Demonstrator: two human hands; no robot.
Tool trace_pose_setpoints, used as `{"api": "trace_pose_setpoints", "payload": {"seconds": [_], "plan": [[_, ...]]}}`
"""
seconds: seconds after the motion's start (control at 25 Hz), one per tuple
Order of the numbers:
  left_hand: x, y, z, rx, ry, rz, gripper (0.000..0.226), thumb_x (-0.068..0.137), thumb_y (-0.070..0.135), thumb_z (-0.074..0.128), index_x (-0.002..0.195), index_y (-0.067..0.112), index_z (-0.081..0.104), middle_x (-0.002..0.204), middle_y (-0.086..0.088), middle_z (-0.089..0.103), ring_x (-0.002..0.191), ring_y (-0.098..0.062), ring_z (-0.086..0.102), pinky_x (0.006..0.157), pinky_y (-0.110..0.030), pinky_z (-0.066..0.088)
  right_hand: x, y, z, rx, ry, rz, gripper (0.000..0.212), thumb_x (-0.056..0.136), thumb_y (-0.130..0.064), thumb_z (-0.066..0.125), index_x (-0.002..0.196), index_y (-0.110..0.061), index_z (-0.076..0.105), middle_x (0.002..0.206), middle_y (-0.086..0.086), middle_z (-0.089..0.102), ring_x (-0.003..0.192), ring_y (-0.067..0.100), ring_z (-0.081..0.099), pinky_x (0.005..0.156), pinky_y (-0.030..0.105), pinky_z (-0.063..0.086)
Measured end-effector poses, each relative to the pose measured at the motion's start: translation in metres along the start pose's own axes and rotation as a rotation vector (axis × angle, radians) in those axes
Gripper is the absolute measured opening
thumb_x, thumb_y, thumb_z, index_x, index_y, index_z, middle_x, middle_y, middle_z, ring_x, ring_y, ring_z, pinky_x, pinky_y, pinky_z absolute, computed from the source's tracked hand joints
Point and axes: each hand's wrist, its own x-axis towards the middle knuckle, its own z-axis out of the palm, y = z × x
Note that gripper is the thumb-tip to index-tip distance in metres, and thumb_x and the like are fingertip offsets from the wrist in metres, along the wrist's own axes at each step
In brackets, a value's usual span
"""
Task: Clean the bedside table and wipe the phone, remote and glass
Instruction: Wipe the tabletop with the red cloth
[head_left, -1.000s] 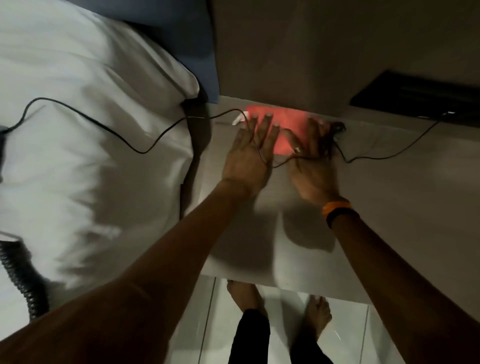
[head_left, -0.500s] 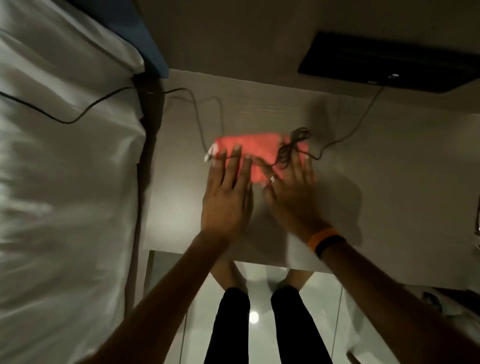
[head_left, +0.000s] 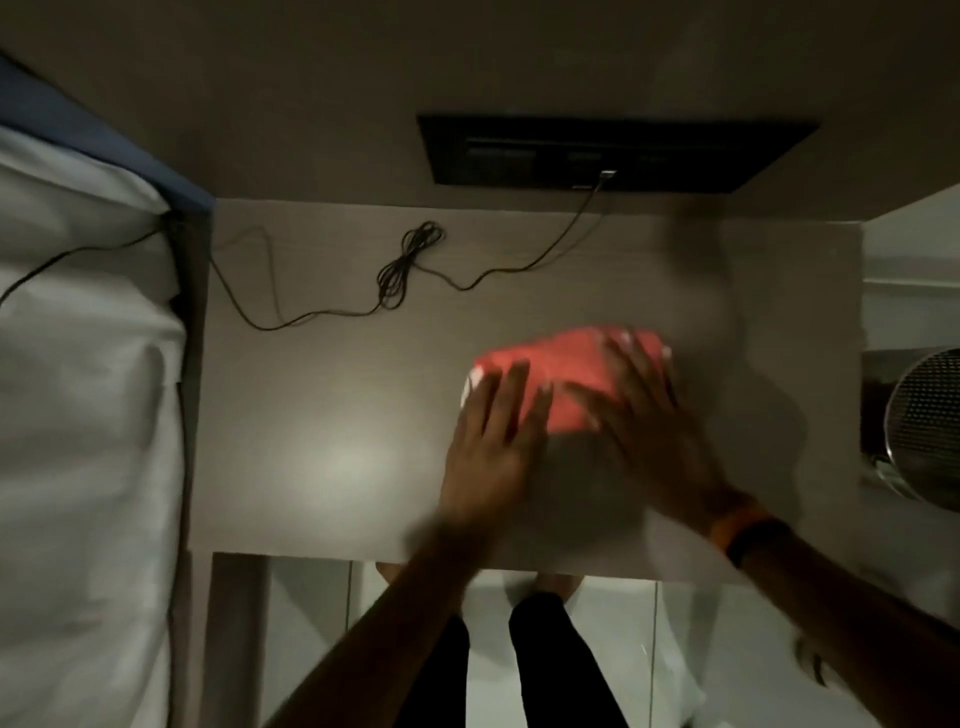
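- Beside the bed (head_left: 88, 364), the grey tabletop (head_left: 322, 415) carries a black cable (head_left: 410, 260).
- Both hands, left (head_left: 493, 441) and right (head_left: 660, 426), lie flat with fingers spread, pressing a red cloth (head_left: 561, 374).

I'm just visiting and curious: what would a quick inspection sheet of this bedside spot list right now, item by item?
Surface: bedside table, pale wood grain, a bright light patch near its front; mostly bare.
Job's things: red cloth flat on the table's right half; phone, remote and glass: nothing seen.
Clutter: nothing seen.
Grip: left hand and right hand both open, palms down, fingers spread on the cloth; motion-blurred. An orange wristband on the right wrist.
Cables: black cable, partly bundled, runs from the wall panel across the table onto the bed.
Surroundings: white bedding to the left, a metal mesh object to the right, tiled floor below.
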Motion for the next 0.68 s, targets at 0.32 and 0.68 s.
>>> {"api": "trace_pose_setpoints", "payload": {"seconds": [0.32, 0.68], "plan": [[0.141, -0.010, -0.021, 0.120, 0.019, -0.045, 0.061, 0.102, 0.035, 0.034, 0.160, 0.016, 0.031, 0.168, -0.019, 0.024, 0.155, -0.044, 0.020, 0.126, -0.056, 0.023, 0.096, 0.050, -0.035, -0.026, 0.074, 0.260, 0.056, 0.098, -0.023, 0.045, 0.151, -0.039, 0.042, 0.165, 0.016, 0.029, 0.155, 0.037, 0.024, 0.126, 0.057, 0.020], [-0.100, 0.062, 0.025, 0.087, -0.053, -0.093, 0.092, 0.073, 0.010, 0.088, 0.152, 0.023, 0.042, 0.160, -0.018, 0.040, 0.134, -0.051, 0.049, 0.094, -0.060, 0.054, -0.113, -0.023, 0.006, 0.322, -0.070, 0.055, 0.043, 0.107, -0.036, 0.031, 0.147, -0.049, 0.043, 0.172, 0.001, 0.012, 0.160, 0.028, 0.005, 0.120, 0.064, 0.023]]}}
